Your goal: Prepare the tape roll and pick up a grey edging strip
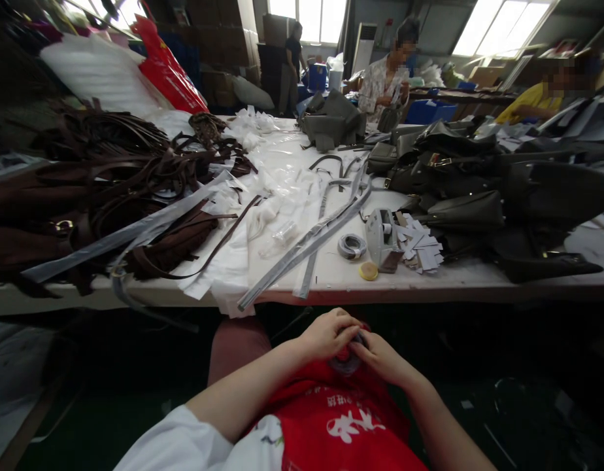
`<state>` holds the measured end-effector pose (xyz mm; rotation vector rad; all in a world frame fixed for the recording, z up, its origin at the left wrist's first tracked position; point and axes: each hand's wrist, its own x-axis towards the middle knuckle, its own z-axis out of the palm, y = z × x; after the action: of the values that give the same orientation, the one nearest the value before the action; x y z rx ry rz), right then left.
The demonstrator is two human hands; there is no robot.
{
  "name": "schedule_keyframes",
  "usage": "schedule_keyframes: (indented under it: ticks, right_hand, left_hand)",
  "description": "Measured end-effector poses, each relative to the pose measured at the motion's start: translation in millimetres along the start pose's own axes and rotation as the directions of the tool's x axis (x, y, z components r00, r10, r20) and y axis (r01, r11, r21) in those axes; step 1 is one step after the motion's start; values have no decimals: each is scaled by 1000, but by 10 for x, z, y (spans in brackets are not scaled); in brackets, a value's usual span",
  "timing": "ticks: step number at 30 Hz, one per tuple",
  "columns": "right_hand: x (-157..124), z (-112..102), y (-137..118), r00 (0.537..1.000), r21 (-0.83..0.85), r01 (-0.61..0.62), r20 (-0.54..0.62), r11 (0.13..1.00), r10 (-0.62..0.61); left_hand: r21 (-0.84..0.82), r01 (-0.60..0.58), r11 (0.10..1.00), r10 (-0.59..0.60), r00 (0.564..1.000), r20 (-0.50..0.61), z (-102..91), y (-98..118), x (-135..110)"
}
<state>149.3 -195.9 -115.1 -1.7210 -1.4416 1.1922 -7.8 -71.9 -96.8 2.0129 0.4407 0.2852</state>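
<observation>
Over the red apron (351, 425) in my lap, both hands come together on a coiled grey strap (348, 366). My left hand (329, 335) lies over the upper left of the coil with bent fingers. From the right side, my right hand (384, 358) grips it, thumb against the coil. The fingers cover much of it. Beyond the table edge lies a similar grey coil (352, 246), next to a grey tape dispenser (379, 239) and a yellow tape roll (368, 271). Long plastic-wrapped grey straps (306, 242) stretch across the table toward me.
Brown bags and straps (100, 183) heap up on the left, dark green bags (459, 190) on the right. White paper tags (419, 242) lie by the dispenser. The white table's front edge (404, 291) runs just past my hands. Several people are farther back.
</observation>
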Motion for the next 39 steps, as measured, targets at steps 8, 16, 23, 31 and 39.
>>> schedule_keyframes:
  ticks: [8, 16, 23, 31, 39]
  right_hand:
    - [-77, 221, 197, 984, 9, -34, 173, 999, 32]
    - [275, -1171, 284, 749, -122, -213, -657, 969, 82]
    - [810, -1913, 411, 548, -254, -474, -834, 843, 57]
    - [1059, -1844, 446, 552, -319, -570, -831, 757, 65]
    - [978, -1868, 498, 542, -183, -517, -826, 836, 154]
  left_hand:
    - [184, 142, 973, -165, 979, 117, 353, -241, -244]
    - [91, 205, 974, -216, 968, 128, 158, -173, -390]
    - [30, 304, 952, -305, 949, 75, 121, -146, -477]
    - [36, 345, 938, -346, 937, 42, 137, -156, -517]
    - [-27, 347, 938, -344, 936, 71, 94, -107, -521]
